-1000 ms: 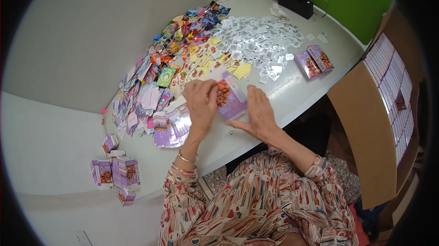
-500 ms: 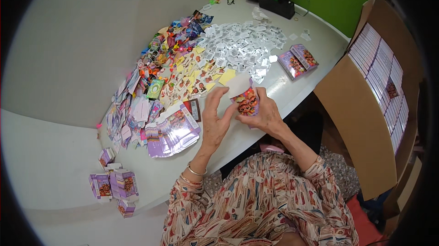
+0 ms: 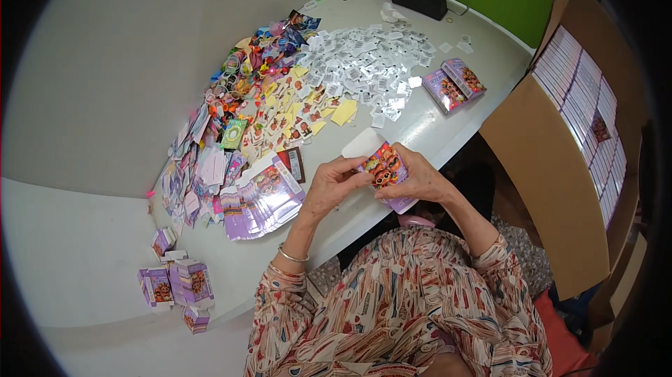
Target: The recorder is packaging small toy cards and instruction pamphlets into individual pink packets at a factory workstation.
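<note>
A small purple cardboard box (image 3: pixel 386 166) with a cartoon picture is held between my hands above the table's near edge. Its white top flap stands up, unfolded. My right hand (image 3: pixel 421 179) wraps around the box's right side, thumb across the front. At the left edge my left hand (image 3: pixel 334 184) pinches, thumb and fingertips together against the box. A fanned stack of flat purple cartons (image 3: pixel 269 198) lies left of my left hand, with a dark brown card (image 3: pixel 295 163) beside it. Beyond the box are yellow cards and stickers (image 3: pixel 297 114).
White printed slips (image 3: pixel 364 62) form a wide heap, with small colourful toys (image 3: pixel 245 76) and packets (image 3: pixel 203 160) to its left. Two filled boxes (image 3: pixel 454 86) lie at right. A large carton (image 3: pixel 546 188) holds rows of boxes. A black tape dispenser (image 3: pixel 418 0) stands at the back; more boxes (image 3: pixel 175 282) sit far left.
Both hands have brought the box slightly lower and nearer me, and it has tilted. My left fingers, spread apart before, have closed in on the box's edge.
</note>
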### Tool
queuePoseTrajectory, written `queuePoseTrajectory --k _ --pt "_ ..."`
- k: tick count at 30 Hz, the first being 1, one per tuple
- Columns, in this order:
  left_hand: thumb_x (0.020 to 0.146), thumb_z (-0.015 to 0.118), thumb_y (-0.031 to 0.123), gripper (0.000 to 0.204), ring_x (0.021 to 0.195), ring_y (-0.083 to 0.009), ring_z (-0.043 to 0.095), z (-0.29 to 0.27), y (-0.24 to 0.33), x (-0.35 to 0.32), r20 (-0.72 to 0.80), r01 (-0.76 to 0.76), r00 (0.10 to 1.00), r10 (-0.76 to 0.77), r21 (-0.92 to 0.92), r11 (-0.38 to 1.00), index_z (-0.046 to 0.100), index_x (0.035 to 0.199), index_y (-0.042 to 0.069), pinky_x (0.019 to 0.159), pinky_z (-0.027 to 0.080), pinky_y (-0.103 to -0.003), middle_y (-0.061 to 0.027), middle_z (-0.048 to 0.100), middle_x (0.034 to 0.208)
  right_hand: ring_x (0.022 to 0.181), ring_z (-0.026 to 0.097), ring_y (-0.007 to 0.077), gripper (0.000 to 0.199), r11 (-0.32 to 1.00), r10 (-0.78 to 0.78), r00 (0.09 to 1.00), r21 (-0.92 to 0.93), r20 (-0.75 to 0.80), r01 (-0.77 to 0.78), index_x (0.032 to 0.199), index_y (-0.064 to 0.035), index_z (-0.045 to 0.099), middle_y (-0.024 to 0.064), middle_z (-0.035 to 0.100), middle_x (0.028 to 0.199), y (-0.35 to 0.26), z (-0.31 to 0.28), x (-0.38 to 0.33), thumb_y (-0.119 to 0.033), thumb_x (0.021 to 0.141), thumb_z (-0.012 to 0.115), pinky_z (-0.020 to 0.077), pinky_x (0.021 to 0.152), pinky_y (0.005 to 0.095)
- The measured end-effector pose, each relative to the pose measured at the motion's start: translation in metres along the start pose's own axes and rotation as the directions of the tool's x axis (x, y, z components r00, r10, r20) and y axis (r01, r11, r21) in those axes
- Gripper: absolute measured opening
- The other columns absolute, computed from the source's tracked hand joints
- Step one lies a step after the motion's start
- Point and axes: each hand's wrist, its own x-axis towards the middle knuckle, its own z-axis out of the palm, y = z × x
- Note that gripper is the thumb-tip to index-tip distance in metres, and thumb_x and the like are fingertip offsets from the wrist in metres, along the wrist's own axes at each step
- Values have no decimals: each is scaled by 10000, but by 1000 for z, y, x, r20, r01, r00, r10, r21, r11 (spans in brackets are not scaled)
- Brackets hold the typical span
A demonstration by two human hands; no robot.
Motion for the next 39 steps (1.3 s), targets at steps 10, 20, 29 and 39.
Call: queuePoseTrajectory --k 10,20,29,39 --pt "815 743 101 807 1159 -172 527 3 21 4 242 -114 968 67 186 976 289 1483 90 908 500 -317 -107 456 1389 774 603 147 598 982 111 983 -170 146 -86 1019 -3 520 102 651 854 -12 -13 -8 -278 608 857 489 718 298" --pt "886 658 141 637 1171 -282 552 30 18 -3 63 -275 955 291 565 778 360 1442 56 984 433 -349 -175 516 1344 770 656 317 620 983 102 993 -162 52 -92 1001 5 483 201 655 820 -7 -12 -5 -325 603 826 497 700 391" --pt "947 581 122 323 977 -135 600 37 13 2 -211 -37 977 27 -42 998 579 1227 -39 874 475 -275 -82 655 1086 799 663 333 639 958 166 985 -246 46 -150 1027 17 490 216 661 842 -8 -13 -9 -329 605 823 506 730 389" --pt "929 597 76 248 823 -58 596 43 12 2 -304 28 948 -100 -233 972 644 1152 -23 735 483 -204 -32 685 942 816 662 370 632 959 158 985 -247 72 -136 1001 21 478 246 655 844 -10 -13 -14 -339 606 817 501 736 413"
